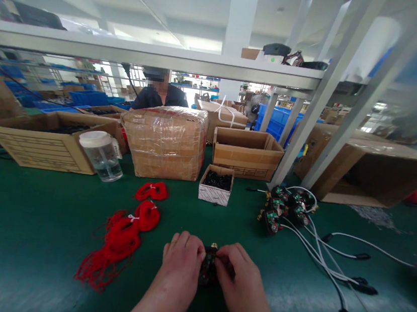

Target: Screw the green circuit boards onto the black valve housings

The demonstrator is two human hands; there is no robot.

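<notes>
Between my two hands, low in the middle of the head view, is a small dark circuit-board assembly (208,270) with green board and a brass-coloured fitting at its top. My left hand (183,260) closes on its left side, fingertips pinched near the upper edge. From the right, my right hand (241,276) grips it with thumb and curled fingers. A thin dark strip appears to run between the fingertips, partly hidden by them. Similar board assemblies (273,212) with white cables lie in a heap to the right. Bundles of red cord (122,236) lie to the left.
A small white box (214,195) of black parts stands ahead. Behind it are an open carton (247,155) and a taped carton (168,143). A water jug (102,158) is at left. White cables (315,245) stretch rightwards below a shelf post (304,117). A person (161,94) is beyond.
</notes>
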